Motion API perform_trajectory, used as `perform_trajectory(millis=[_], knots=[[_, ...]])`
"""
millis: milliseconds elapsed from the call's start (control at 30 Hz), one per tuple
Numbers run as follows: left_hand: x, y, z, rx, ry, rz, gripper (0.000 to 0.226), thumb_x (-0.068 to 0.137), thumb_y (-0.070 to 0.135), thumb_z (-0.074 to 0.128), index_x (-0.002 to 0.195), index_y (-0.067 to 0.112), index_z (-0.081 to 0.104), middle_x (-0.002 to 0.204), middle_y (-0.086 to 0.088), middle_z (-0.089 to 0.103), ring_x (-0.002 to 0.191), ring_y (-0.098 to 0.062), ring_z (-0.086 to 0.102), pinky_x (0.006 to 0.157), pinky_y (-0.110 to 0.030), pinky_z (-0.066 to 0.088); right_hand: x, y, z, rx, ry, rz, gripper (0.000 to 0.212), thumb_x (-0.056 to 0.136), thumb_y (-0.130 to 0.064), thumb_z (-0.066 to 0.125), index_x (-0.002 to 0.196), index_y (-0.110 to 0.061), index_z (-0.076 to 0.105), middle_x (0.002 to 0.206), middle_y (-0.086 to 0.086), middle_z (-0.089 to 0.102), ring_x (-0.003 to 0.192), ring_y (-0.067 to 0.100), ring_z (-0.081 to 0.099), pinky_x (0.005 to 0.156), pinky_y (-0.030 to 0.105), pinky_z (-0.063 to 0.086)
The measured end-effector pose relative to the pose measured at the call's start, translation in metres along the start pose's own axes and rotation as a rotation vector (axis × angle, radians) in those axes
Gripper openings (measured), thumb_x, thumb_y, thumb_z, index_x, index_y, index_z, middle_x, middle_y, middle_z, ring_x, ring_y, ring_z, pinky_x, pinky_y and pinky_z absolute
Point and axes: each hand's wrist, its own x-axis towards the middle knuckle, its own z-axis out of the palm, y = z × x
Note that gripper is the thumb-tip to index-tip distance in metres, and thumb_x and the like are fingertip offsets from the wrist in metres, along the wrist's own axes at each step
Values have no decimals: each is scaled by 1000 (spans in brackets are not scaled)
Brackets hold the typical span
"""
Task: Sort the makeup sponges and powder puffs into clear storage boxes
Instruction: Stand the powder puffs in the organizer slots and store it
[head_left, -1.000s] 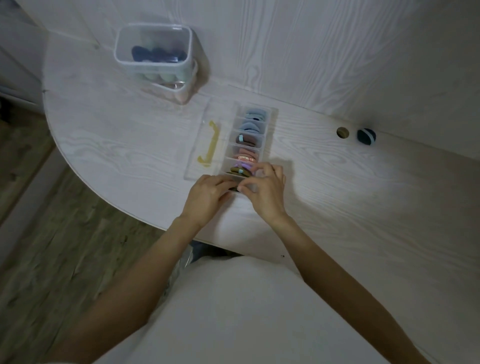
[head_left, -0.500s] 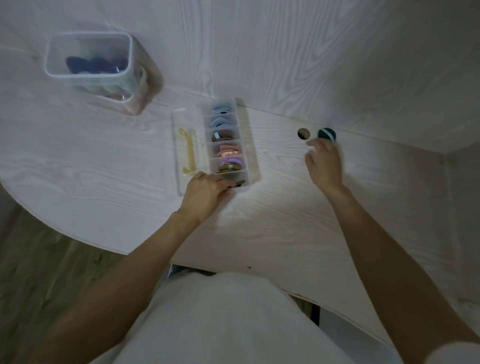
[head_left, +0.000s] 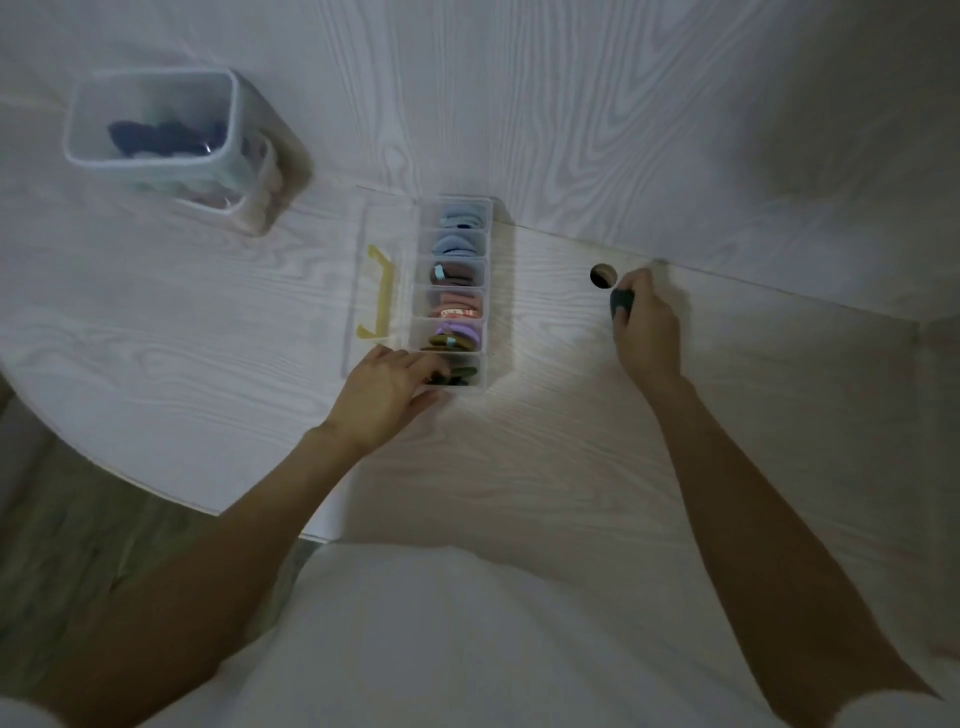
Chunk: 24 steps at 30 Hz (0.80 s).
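The right hand (head_left: 647, 325) now pinches the dark teal round powder puff (head_left: 621, 302) beside the desk's cable hole (head_left: 602, 275), having just reached it; the left hand (head_left: 384, 397) still grips the clear compartmented plastic box's (head_left: 457, 291) near end.

The right hand (head_left: 647, 325) pinches a dark teal round powder puff (head_left: 621, 303) beside the round cable hole (head_left: 602, 275) near the white wood-grain table's (head_left: 545, 467) back edge. The left hand (head_left: 384, 397) holds the near end of a clear, long compartmented storage box (head_left: 457, 291) filled with coloured puffs. A tall clear plastic container (head_left: 156, 135) stands at the back left corner.
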Motion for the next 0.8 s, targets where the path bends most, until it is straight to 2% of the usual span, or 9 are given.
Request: perform_trajectory(millis=[100,167,233,300,400,567,667,733,800], knots=[[-2,1,-4,43,10,17,31,70,14,79,98,14,66,87,-3,71,65,-25,64,61,-29,44,-38,-46,-1,306,-55,-49,29,89,0,52,116,-7,43,100,0,56,86,15,56,72,29,46],[-5,-1,-6,55,17,26,32,69,14,80,98,16,69,91,-3,72,66,-25,65,61,-29,44,-57,-76,3,442,-93,-144,24,87,-1,57,110,-6,51,99,-4,58,91,12,58,79,28,49],[-8,-1,-7,34,19,20,32,67,12,81,96,18,71,94,-3,72,66,-25,66,60,-30,46,-67,-96,13,462,-152,-275,19,83,-3,64,100,-8,62,96,-3,63,90,14,59,80,29,49],[-10,0,-9,1,18,12,32,66,10,82,95,18,72,98,-3,72,65,-26,66,61,-31,47,-73,-108,25,398,-199,-334,19,78,-6,68,97,-13,68,96,1,62,88,16,54,74,25,43],[-18,-1,-9,-24,20,11,31,66,8,82,94,18,73,100,-3,72,61,-26,64,62,-29,45,-83,-116,36,331,-246,-339,21,77,-7,70,97,-13,70,96,3,61,80,9,49,69,16,37],[-29,-3,-6,-62,24,21,30,70,9,77,98,20,73,102,-2,72,64,-26,64,60,-32,48,-100,-128,49,38,-197,-437,23,72,-4,70,93,-8,62,94,8,65,82,28,61,63,31,45],[-35,-7,-4,-62,26,12,27,72,9,76,96,19,73,99,-2,72,63,-27,64,59,-32,48,-107,-131,54,-75,-224,-530,26,73,-3,69,99,-3,64,95,15,67,77,34,64,59,38,52],[-38,-8,-3,-66,40,-2,24,72,9,77,94,19,74,95,-2,72,60,-27,63,58,-32,48,-108,-131,51,-114,-187,-559,19,72,-5,72,90,-6,67,87,12,67,67,31,65,52,32,52],[-42,-11,-2,-71,53,-3,19,73,11,76,91,18,75,94,-2,73,59,-26,63,58,-31,48,-110,-137,50,-236,-152,-613,20,60,-8,82,73,-12,68,72,5,65,58,23,63,44,23,45]])
